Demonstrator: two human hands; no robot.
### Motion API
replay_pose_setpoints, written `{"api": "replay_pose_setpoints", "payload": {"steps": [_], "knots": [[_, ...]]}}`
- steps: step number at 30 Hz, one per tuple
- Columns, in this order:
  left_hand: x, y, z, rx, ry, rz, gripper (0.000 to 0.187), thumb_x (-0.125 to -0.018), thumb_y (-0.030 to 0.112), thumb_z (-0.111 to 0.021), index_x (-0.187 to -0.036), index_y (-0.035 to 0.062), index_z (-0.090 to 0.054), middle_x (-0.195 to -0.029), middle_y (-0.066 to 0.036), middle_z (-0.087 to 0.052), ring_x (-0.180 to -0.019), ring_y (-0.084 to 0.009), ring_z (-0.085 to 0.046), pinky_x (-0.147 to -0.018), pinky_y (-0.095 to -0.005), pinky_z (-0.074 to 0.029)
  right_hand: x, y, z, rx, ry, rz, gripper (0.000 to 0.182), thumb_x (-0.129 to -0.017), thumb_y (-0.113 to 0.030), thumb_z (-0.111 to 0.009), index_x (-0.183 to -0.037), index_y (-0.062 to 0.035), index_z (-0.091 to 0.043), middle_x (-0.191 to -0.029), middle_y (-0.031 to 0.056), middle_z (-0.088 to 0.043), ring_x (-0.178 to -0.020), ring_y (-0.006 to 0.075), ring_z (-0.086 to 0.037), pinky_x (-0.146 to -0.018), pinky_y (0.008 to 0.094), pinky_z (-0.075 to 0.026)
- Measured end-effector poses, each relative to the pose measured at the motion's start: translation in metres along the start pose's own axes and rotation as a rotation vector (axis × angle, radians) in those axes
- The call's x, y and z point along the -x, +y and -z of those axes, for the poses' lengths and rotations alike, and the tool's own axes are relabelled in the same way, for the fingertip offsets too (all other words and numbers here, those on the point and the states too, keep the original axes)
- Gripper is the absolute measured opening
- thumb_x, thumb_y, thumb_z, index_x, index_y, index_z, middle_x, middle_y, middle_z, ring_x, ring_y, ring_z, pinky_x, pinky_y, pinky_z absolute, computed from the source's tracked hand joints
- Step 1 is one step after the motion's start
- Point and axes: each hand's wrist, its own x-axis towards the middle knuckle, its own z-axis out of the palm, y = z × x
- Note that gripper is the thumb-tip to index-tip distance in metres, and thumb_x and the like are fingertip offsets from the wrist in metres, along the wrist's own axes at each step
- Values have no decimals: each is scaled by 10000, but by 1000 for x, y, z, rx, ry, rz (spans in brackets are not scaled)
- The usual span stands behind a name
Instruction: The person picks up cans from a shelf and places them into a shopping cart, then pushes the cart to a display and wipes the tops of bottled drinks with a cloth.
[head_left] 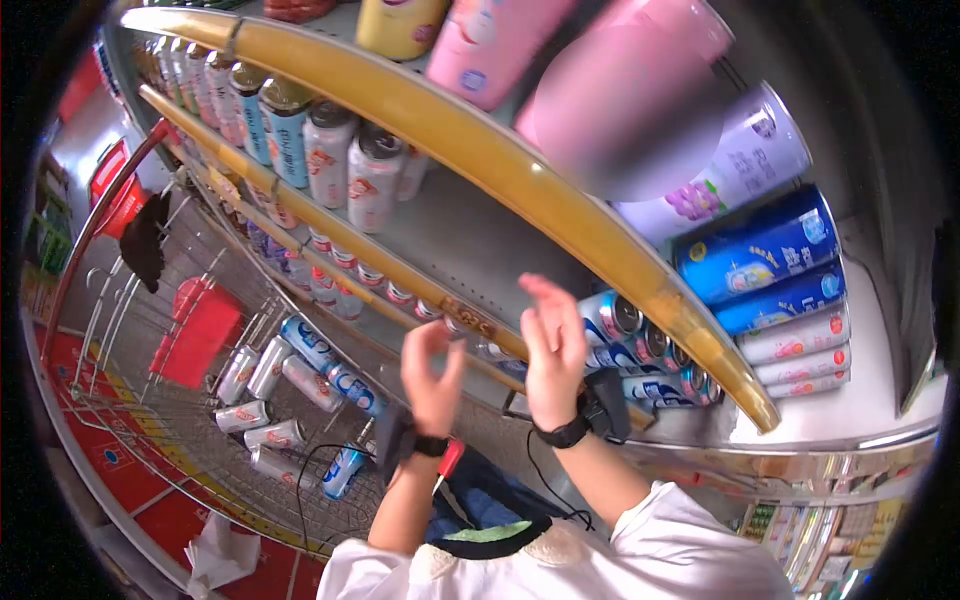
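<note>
My left hand (432,388) is raised in front of the shelf's lower edge, its fingers curved with a gap between them and the thumb, nothing visible in it. My right hand (553,350) is up beside it, fingers apart and empty, just left of blue and white cans (612,318) on the shelf. White cans with red print (375,178) stand farther left on that shelf, with a bare stretch of shelf between the two groups. To my left, a wire shopping cart (200,470) holds several loose cans, white ones (274,436) and blue ones (345,470), lying on its bottom.
A yellow shelf edge (420,105) curves across above my hands. Over it sit pink bottles (490,50), a purple can (745,165) and blue cans (760,255). Bottles with blue labels (290,145) line the left. A dark cable (545,475) hangs near my right wrist.
</note>
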Motion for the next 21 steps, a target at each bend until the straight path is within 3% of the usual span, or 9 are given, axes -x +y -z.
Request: {"api": "replay_pose_setpoints", "payload": {"steps": [1, 5, 9, 11, 12, 14, 16, 17, 21], "knots": [[1, -11, 25, -24, 124, 46, 293, -704, 10, -625, -980, 0, -526, -881, -82, -549, -798, -175, -530, -736, -308, -437, 8, 0, -14, -24, -52, -128, 193, -849, -22, -479, -1037, -8, -519, -1095, 67, -550, -971, 111, -506, -823, 213, -377], [11, -105, 140, -301, 485, 204, 281, -719, 40, -607, -984, -6, -523, -871, -90, -550, -797, -198, -532, -743, -310, -424, 48, 54, -69, -86, -497, -443, 139, -873, -69, -482, -985, -23, -550, -1009, 46, -577, -951, 116, -537, -842, 252, -422], [52, -215, 237, -880, 541, 463, 471, -636, 200, -679, -1024, -9, -513, -942, -166, -551, -906, -325, -525, -796, -399, -417, 101, 140, -126, 525, -559, 110, 411, -755, -130, -603, -1124, -6, -472, -1024, 168, -559, -967, 316, -544, -844, 359, -430], [72, -251, 260, -1082, 528, 604, 556, -601, 262, -696, -1048, -11, -511, -969, -202, -544, -940, -365, -515, -818, -434, -408, 120, 186, -138, 726, -493, 306, 502, -742, -127, -597, -1189, -5, -406, -1016, 193, -551, -959, 345, -540, -828, 379, -435], [99, -301, 274, -1277, 501, 475, 622, -584, 290, -706, -1093, -4, -503, -999, -237, -528, -941, -382, -521, -813, -447, -421, 124, 200, -139, 814, -508, 336, 523, -743, -119, -590, -1208, -5, -380, -1012, 195, -550, -946, 341, -547, -805, 382, -446], [115, -281, 283, -1178, 65, 743, 594, -618, 335, -679, -1078, -7, -524, -1033, -246, -533, -913, -394, -533, -796, -465, -426, 127, 208, -141, 915, -567, 302, 542, -746, -104, -576, -1230, -5, -351, -996, 197, -552, -908, 334, -563, -753, 385, -465], [191, -434, 305, -1073, 26, 909, 546, -670, 416, -616, -1033, 11, -562, -1057, -229, -548, -901, -392, -547, -771, -483, -438, 123, 205, -140, 949, -653, 171, 538, -752, -92, -564, -1235, -6, -345, -972, 195, -558, -855, 326, -582, -695, 386, -482], [186, -398, 298, -1022, -102, 987, 545, -679, 436, -594, -1036, 25, -566, -1062, -225, -549, -924, -386, -541, -795, -488, -420, 126, 217, -136, 926, -608, 292, 545, -761, -87, -557, -1249, -6, -329, -908, 182, -566, -765, 316, -597, -609, 375, -489], [176, -357, 282, -959, -108, 1015, 553, -715, 517, -510, -1047, 80, -583, -1082, -207, -552, -1016, -364, -514, -893, -508, -347, 128, 222, -133, 902, -668, 85, 512, -801, -131, -497, -1256, 21, -319, -957, 240, -545, -816, 380, -555, -695, 444, -465]]}}
